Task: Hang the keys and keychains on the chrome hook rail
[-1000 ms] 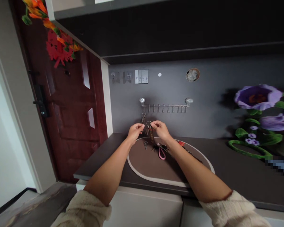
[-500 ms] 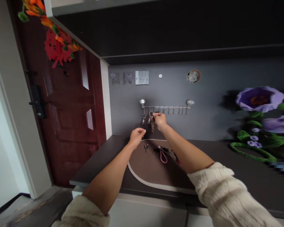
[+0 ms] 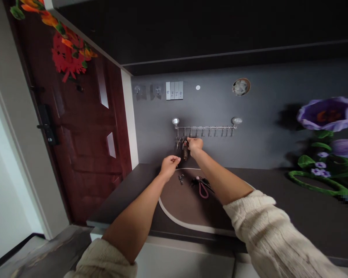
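Note:
Under the hook rail (image 3: 205,127), my right hand (image 3: 195,146) pinches the top of a key bunch with a brown lettered key fob (image 3: 185,151). Its ring is at the second hook from the left; the fingers partly cover it, and I cannot tell whether it rests on the hook. A smaller bunch of keys (image 3: 178,143) hangs on the leftmost hook. Lower down, my left hand (image 3: 169,166) has thumb and fingertips closed, with something tiny and dark perhaps below them. Near it, small keys (image 3: 181,178) lie on the brown mat (image 3: 179,210).
Another bunch with a pink loop strap (image 3: 203,190) lies on the mat, partly behind my right forearm. Purple flowers (image 3: 327,116) stand at the right. A dark shelf (image 3: 205,34) overhangs the counter (image 3: 124,193). A red-brown door (image 3: 87,154) is at the left.
My right hand has raised the key bunch with the brown fob from above the mat to the second hook. My left hand has come away from the leftmost keys and dropped slightly.

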Action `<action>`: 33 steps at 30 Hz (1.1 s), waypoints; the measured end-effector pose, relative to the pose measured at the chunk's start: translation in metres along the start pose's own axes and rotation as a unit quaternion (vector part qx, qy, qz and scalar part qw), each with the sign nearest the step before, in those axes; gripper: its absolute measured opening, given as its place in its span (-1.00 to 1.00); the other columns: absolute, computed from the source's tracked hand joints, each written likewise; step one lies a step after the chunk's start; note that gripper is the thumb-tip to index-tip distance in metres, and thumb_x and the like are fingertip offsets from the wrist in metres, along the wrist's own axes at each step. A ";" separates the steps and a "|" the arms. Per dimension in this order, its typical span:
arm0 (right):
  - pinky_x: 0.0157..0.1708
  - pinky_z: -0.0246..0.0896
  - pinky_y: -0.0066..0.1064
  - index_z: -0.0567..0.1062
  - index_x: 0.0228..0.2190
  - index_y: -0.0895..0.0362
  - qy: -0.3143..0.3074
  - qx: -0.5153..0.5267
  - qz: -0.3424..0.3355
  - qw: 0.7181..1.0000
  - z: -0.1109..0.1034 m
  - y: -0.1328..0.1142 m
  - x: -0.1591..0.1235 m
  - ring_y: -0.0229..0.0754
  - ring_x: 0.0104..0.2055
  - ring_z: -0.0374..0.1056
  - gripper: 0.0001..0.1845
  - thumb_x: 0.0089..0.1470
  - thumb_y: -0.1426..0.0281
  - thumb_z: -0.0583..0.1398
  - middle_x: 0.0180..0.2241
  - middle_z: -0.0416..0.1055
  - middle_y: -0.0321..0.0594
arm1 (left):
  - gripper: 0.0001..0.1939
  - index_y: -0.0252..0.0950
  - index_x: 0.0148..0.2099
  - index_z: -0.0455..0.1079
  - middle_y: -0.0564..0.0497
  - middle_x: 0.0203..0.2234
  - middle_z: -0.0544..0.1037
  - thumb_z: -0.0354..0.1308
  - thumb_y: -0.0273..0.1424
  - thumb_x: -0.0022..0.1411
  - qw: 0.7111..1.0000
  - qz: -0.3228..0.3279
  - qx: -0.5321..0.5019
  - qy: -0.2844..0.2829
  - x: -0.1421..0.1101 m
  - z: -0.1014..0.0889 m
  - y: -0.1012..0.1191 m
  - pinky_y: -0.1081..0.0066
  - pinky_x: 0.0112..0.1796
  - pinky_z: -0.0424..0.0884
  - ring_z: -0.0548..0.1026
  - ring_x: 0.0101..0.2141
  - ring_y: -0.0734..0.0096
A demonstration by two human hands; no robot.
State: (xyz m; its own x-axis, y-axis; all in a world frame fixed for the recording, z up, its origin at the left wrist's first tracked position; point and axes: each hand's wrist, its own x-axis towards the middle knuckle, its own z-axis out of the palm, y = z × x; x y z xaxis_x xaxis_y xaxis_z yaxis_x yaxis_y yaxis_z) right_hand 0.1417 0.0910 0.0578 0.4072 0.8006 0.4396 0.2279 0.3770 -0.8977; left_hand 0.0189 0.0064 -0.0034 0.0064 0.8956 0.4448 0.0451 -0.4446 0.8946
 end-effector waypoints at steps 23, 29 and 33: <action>-0.52 0.07 -0.50 0.44 -0.61 0.19 -0.217 -0.117 -0.048 0.968 -0.067 0.003 -0.100 -0.37 -0.59 0.16 -0.93 -0.24 0.43 0.16 -0.65 0.32 -0.30 | -0.90 -0.39 -0.46 0.38 0.11 -0.72 0.32 0.17 -0.49 -0.15 0.985 -0.061 0.085 -0.138 -0.004 -0.016 -0.002 0.53 -0.56 0.12 0.20 -0.67 0.65; -0.51 -0.01 -0.49 0.48 -0.63 0.13 -0.273 -0.227 -0.113 0.928 -0.077 0.015 -0.115 -0.36 -0.61 0.14 -0.93 -0.26 0.41 0.19 -0.68 0.33 -0.34 | -0.85 -0.39 -0.44 0.41 0.07 -0.66 0.40 0.18 -0.51 -0.21 0.967 -0.035 0.135 -0.214 -0.003 -0.023 -0.004 0.51 -0.49 0.16 0.27 -0.61 0.59; -0.49 0.00 -0.50 0.49 -0.62 0.11 -0.290 -0.217 -0.122 0.924 -0.077 0.021 -0.117 -0.35 -0.59 0.17 -0.96 -0.29 0.43 0.21 -0.64 0.37 -0.35 | -0.84 -0.36 -0.46 0.43 0.06 -0.64 0.43 0.18 -0.50 -0.25 0.948 0.005 0.193 -0.255 -0.004 -0.023 -0.004 0.50 -0.47 0.18 0.31 -0.58 0.54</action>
State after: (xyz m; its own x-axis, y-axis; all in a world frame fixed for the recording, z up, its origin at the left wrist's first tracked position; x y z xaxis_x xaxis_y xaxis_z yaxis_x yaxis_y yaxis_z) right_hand 0.1672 -0.0302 -0.0103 -0.2165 0.8786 0.4256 0.6341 0.4580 -0.6230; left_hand -0.0038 0.0042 -0.0074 0.4858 0.8255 0.2875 0.4031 -0.5034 0.7643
